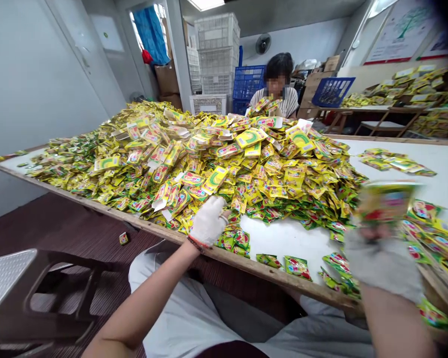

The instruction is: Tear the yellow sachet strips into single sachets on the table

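My left hand [209, 222], in a white glove with bare fingertips, is at the near edge of a big heap of small yellow and green sachets [283, 174]. Its fingers curl down among green sachets [234, 239]; what they grip is hidden. On the right, my gloved right hand [384, 261] is raised over the table's near side, smeared by motion. It grips a yellow-green sachet [388, 201] upright by its lower edge; whether there is more than one I cannot tell. Flat yellow cartons [214, 180], some with flaps open, lie on the heap.
The white tabletop [291, 238] has a raised wooden rim [261, 272]. More sachets [429, 238] lie at the right. Across the heap sits a co-worker [274, 89]. Behind are white crates [216, 54] and a blue basket [332, 92]. A stool [41, 293] stands left; one sachet [123, 238] is on the floor.
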The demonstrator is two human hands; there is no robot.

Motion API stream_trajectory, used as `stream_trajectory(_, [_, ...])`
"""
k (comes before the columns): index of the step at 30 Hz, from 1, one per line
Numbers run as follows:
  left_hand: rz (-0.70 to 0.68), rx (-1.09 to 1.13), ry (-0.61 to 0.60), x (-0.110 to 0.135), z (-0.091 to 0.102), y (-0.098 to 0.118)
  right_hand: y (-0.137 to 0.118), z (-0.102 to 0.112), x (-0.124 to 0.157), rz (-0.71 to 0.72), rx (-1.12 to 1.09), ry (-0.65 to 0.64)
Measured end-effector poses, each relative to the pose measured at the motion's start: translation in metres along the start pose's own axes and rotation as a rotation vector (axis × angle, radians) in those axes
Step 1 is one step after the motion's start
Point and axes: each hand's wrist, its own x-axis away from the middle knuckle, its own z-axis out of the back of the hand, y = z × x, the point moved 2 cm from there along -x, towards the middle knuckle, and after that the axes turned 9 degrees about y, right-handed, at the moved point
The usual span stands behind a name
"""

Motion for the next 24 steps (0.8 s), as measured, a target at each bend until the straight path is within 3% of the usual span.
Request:
stream_trajectory(2, [0.095,-0.181,-0.018,-0.009,-0.002,-0.016,0.004,0.012,-0.015,-0.062,-0.189,0.162])
stream_trajectory(4, [0.163,-0.281,-0.087,-0.013,-0.010,-0.025,0.005,-0.004,-0.015,-0.154,-0.315,0.142])
stream_trajectory(8, [0.144,-0.176,-0.145,-0.010,-0.024,-0.025,0.002,-0.088,0.006,-0.121,-0.149,-0.227])
stream_trajectory(10, [0.115,-0.054,-0.123,-0.006,-0.026,-0.021,0.002,-0.130,0.015,0.179,0.275,-0.510])
stream_trajectory(13, [0.150,0.235,-0.073,0.002,-0.031,-0.010,0.011,-0.162,0.015,0.331,0.480,-0.598])
stream_trajectory(16, [0.388,0.760,-0.081,0.013,-0.046,0.007,0.021,-0.166,0.012,0.345,0.560,-0.585])
stream_trajectory(19, [0.661,1.199,-0.099,0.023,-0.063,0.023,0.024,-0.154,0.010,0.367,0.609,-0.551])
stream_trajectory(24, [0.787,1.314,-0.045,0.027,-0.070,0.027,0.020,-0.147,0.013,0.444,0.633,-0.546])
